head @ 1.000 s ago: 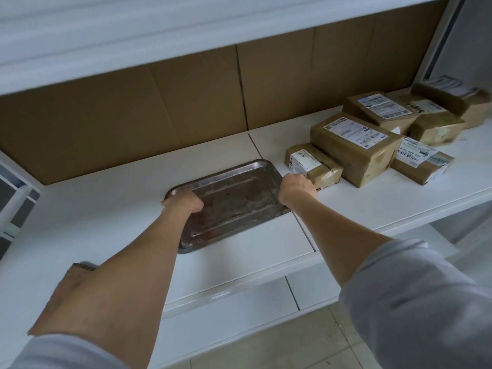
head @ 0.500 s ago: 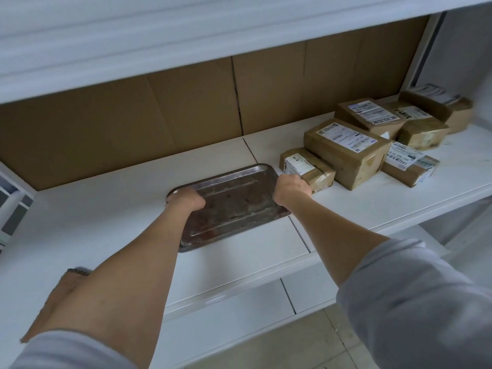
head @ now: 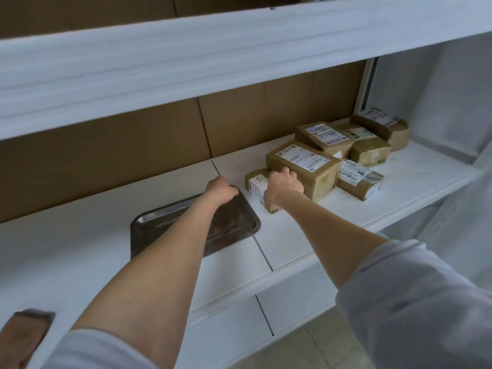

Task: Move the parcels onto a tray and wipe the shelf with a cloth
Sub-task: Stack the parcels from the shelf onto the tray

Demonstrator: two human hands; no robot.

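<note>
The small parcel, judged light and stiff, is clasped across its top by the right hand, fingers seemingly curled; the tray is gripped at its far corner by the left hand.

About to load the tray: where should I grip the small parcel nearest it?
Probably take the small parcel across its long sides, from above: it lies flat, left side free toward the tray, though the big parcel crowds its right.

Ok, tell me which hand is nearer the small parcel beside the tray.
Right. The right hand holds the small parcel; the left hand is apart from it, gripping the far corner of the tray.
</note>
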